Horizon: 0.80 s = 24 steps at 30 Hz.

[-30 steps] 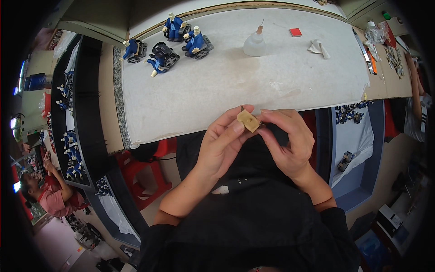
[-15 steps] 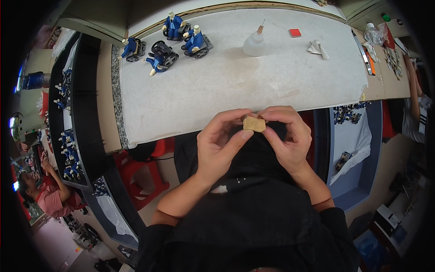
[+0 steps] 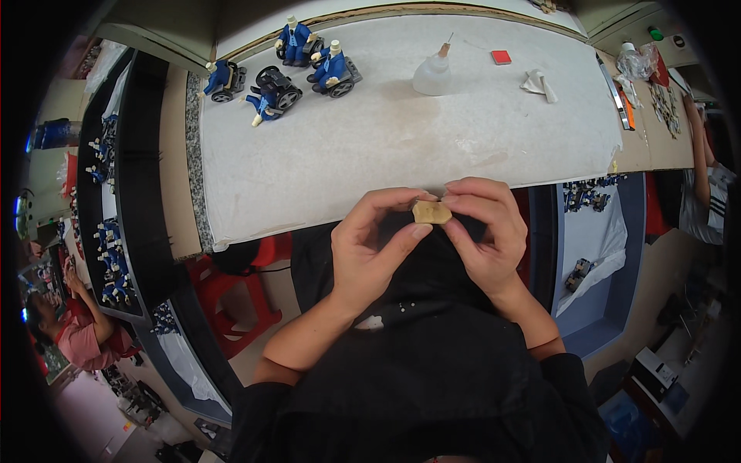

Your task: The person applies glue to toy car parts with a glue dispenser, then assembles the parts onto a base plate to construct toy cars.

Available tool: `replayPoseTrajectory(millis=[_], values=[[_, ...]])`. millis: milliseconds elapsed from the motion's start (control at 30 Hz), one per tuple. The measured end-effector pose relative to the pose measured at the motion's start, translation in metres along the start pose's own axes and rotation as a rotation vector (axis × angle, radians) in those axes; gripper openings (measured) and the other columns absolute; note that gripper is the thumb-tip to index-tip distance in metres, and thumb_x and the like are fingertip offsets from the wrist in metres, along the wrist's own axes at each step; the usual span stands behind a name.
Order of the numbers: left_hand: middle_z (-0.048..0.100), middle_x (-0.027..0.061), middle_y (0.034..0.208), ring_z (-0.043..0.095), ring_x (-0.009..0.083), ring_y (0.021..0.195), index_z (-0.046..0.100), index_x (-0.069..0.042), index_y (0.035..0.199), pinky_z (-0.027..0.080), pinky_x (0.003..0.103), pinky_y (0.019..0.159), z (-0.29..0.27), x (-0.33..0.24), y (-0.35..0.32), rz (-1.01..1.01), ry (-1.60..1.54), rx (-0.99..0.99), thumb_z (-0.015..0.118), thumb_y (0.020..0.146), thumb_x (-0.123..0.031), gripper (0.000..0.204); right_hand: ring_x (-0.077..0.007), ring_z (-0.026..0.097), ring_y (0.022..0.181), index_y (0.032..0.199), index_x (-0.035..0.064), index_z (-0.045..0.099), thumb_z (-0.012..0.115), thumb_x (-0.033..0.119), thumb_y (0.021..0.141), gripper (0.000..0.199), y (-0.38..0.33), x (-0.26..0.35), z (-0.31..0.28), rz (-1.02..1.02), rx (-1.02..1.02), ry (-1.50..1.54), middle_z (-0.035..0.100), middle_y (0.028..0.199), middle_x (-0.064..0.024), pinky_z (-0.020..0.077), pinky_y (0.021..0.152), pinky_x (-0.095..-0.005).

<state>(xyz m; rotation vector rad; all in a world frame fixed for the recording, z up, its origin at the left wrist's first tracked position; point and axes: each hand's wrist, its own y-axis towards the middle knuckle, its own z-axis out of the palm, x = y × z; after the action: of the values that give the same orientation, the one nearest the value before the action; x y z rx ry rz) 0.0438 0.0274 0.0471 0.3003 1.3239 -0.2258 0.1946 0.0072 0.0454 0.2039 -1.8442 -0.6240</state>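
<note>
A small tan piece is pinched between the fingertips of both hands, just in front of the near edge of the white-covered table. My left hand grips it with thumb and forefinger from the left. My right hand holds its right side, fingers curled over it. Both hands hover above my lap in dark clothing.
Several blue toy figures on wheeled carts stand at the table's far left. A clear squeeze bottle, a red square and a crumpled white scrap lie farther back. A red stool is below left. Another person's arm is at right.
Both hands have drawn the tan piece slightly nearer to my body, off the table edge, and turned it between the fingertips. The grip has stayed.
</note>
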Motion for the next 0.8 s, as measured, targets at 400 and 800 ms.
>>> replayPoseTrajectory(millis=[400, 800], values=[[0.058, 0.0126, 0.105, 0.056, 0.0160, 0.096, 0.047, 0.003, 0.118, 0.042, 0.028, 0.088, 0.0029, -0.0006, 0.0050, -0.104, -0.338, -0.099, 0.050, 0.087, -0.003, 0.032, -0.0190, 0.061, 0.071, 0.083, 0.0006, 0.062, 0.074, -0.001, 0.063, 0.023, -0.0024, 0.0031, -0.0018, 0.064, 0.058, 0.021, 0.062, 0.079, -0.0097, 0.0488, 0.060, -0.0258], [0.061, 0.0139, 0.102, 0.057, 0.0173, 0.097, 0.048, 0.004, 0.117, 0.043, 0.029, 0.088, -0.0038, 0.0061, 0.0072, -0.093, -0.304, 0.091, 0.050, 0.086, -0.001, 0.032, -0.0186, 0.060, 0.069, 0.083, 0.0023, 0.063, 0.073, -0.001, 0.063, 0.023, -0.0025, 0.0033, 0.0007, 0.010, 0.069, -0.005, 0.060, 0.079, -0.0089, 0.0480, 0.058, -0.0253]])
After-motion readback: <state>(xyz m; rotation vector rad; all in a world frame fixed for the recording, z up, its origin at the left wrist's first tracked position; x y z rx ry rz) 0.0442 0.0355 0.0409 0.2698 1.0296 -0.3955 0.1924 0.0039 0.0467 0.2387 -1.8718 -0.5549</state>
